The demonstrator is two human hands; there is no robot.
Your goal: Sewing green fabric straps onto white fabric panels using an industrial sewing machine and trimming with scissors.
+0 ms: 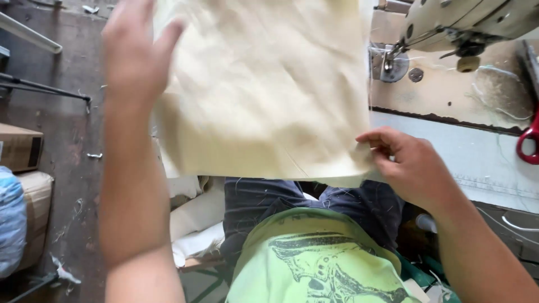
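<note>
From the head camera, looking down over the lap, there is one sheet of cream cloth [264, 84], thin woven stuff, creased and roughly rectangular, held up flat between two bare hands above the person's knees and just left of the machine table. The left hand [135, 53] lies against the cloth's upper left edge with the fingers spread fairly wide and blurred; whether they grip the edge I cannot tell. The right hand [407, 168] pinches the lower right corner, thumb and fingertips closed narrow on the fabric.

One sewing machine [466, 22] stands at the upper right, off-white painted metal, its needle foot over a round steel plate. The table [477, 157] under it is worn brown at the back with a pale strip in front, loose threads lying across it. One red scissor handle [529, 140] shows at the right edge.

On the dark floor to the left sit two brown cardboard boxes [19, 147], one above the other, the upper with a dark label patch on its side, and one blue-and-white plastic sack [11, 224]. More folded cream pieces [193, 216] lie low beside the leg.
</note>
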